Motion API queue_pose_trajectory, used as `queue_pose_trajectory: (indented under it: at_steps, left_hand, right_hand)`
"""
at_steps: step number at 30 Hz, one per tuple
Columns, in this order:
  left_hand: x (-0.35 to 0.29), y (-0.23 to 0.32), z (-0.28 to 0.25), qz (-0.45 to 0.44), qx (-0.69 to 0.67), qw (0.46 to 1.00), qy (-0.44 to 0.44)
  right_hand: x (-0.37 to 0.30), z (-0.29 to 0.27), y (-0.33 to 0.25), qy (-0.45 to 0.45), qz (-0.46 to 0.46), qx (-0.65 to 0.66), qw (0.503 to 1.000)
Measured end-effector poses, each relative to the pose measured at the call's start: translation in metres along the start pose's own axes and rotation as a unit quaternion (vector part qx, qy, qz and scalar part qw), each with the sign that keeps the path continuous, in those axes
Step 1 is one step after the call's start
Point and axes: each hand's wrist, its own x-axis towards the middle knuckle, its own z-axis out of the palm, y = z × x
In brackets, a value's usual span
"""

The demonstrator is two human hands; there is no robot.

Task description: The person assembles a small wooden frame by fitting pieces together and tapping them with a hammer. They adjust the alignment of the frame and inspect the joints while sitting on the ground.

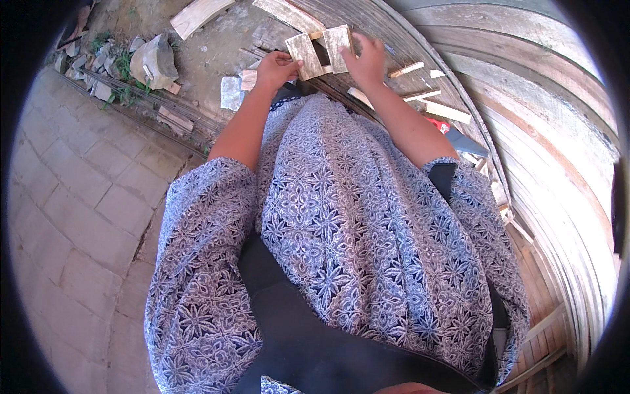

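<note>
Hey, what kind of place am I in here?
Probably an outdoor, makeshift woodworking spot: cut wood strips lie scattered to the right, while a large rough stone and block paving at the left suggest a yard.

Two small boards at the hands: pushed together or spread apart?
Spread apart: a dark gap shows between the left board and right board.

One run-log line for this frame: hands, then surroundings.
left hand: thumb against left board | right hand: thumb on right board | nearby: loose wooden sticks, pale rock
</note>
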Motion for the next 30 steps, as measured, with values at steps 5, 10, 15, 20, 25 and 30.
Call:
queue_pose_trajectory:
  at_steps: [5, 10, 15, 20, 25, 30]
  left_hand:
    - [-0.001, -0.003, 0.0, -0.008, 0.024, 0.999, 0.021]
    - [-0.002, 0.004, -0.001, -0.016, 0.032, 0.999, 0.01]
    - [-0.002, 0.006, -0.006, -0.029, 0.025, 0.999, 0.006]
    - [-0.006, 0.01, -0.006, -0.033, 0.033, 0.999, 0.006]
    - [-0.005, 0.011, -0.008, -0.041, 0.034, 0.999, 0.002]
    - [-0.01, 0.022, -0.013, -0.028, 0.024, 0.999, -0.015]
  right_hand:
    - [-0.016, -0.006, -0.017, -0.025, -0.007, -0.051, 0.998]
    - [-0.009, 0.003, -0.014, -0.019, -0.02, -0.032, 0.999]
    - [-0.012, 0.011, -0.02, 0.0, -0.017, -0.019, 1.0]
    - [-0.014, 0.019, -0.016, 0.04, -0.04, -0.044, 0.997]
    - [-0.017, 0.018, -0.024, 0.032, -0.029, -0.029, 0.999]
    - [-0.015, 0.016, -0.036, 0.052, -0.03, -0.039, 0.997]
